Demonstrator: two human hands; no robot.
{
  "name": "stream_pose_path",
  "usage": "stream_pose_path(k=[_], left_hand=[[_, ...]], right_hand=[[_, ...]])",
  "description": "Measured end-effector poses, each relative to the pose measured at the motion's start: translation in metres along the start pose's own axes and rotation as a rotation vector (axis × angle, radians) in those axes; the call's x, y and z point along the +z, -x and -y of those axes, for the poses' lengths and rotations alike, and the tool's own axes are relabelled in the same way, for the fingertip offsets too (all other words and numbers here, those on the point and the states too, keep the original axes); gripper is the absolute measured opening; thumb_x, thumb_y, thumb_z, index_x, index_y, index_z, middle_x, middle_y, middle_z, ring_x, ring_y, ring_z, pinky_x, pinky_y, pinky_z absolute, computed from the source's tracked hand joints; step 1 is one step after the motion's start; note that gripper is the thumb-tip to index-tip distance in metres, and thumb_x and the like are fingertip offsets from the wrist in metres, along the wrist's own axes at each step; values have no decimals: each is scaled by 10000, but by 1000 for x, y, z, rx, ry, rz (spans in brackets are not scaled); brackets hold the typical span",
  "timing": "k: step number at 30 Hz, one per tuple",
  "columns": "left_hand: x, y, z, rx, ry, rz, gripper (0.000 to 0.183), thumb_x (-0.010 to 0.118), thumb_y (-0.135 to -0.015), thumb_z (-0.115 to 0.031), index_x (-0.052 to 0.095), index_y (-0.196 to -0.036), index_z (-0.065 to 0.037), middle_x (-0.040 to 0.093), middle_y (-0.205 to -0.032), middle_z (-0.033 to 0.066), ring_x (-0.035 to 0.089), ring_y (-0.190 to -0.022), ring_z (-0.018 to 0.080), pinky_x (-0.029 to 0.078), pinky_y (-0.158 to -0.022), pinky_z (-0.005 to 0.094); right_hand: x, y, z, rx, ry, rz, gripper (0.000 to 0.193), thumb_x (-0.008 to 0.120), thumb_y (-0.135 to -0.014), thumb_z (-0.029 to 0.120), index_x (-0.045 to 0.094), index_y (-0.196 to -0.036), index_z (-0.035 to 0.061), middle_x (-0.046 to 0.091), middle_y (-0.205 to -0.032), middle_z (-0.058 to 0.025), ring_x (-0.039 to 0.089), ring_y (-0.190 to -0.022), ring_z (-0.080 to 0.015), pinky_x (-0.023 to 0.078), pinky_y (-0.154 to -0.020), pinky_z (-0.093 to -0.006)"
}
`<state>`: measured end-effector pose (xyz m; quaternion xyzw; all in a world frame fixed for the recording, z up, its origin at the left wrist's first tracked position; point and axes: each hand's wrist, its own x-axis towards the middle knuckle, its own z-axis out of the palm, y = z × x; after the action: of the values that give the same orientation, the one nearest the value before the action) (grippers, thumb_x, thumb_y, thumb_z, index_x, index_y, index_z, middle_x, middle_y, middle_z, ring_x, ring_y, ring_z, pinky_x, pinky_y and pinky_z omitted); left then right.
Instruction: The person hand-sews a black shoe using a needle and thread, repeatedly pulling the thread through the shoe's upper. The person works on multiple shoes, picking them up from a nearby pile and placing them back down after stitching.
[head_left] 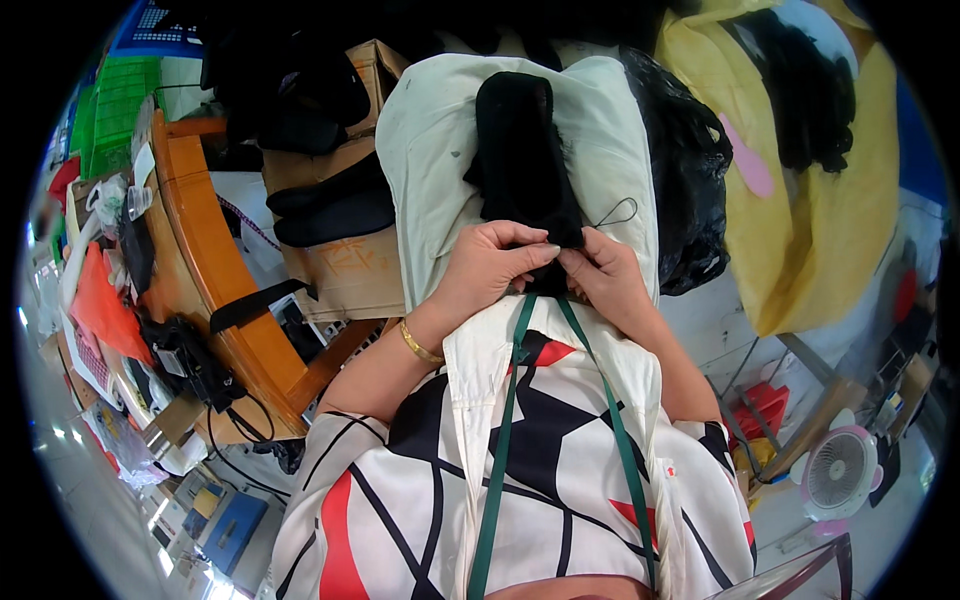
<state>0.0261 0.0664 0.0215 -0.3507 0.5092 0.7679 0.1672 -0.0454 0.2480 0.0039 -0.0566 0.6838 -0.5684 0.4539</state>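
Note:
A long black fabric piece [515,150], rounded at its far end like a shoe upper, lies across the white apron [425,130] on my lap. My left hand [490,265] pinches the near end of the fabric with thumb and forefinger. Close beside it, my right hand [605,275] is closed on the same near edge, and the fingertips of both hands almost meet. Whether a needle sits between them is too small to tell. A thin dark thread [618,212] loops out over the apron just past my right hand.
Black padded shoe-shaped pieces [335,205] rest on a cardboard box [345,275] to the left, near an orange wooden frame [205,270]. A black plastic bag [685,190] and a yellow sack [850,230] with black items stand right. A small fan [838,472] is low at right.

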Motion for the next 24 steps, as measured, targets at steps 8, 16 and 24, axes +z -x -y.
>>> stream_pose_path(k=[8,16,24], left_hand=[[3,0,2,85,65,-2,189,765,-873,-114,676,-1023,-42,647,-836,-17,565,-645,33,473,-556,178],[0,1,2,56,73,15,198,767,-870,-111,669,-1029,-45,650,-842,-15,566,-652,26,478,-557,174],[-2,-2,1,50,3,57,183,779,-856,-106,682,-992,-32,657,-803,-11,556,-606,30,461,-531,172]], right_hand=[[0,-1,-2,-46,-88,18,94,604,-983,106,628,-1017,21,590,-789,33,528,-690,-46,444,-615,-217],[-12,-5,-7,-72,-91,113,153,585,-970,41,631,-1110,0,604,-902,36,529,-867,-50,439,-783,-219],[-12,-3,-11,31,-142,138,221,573,-955,30,592,-1176,32,579,-859,12,541,-769,-54,470,-642,-224]])
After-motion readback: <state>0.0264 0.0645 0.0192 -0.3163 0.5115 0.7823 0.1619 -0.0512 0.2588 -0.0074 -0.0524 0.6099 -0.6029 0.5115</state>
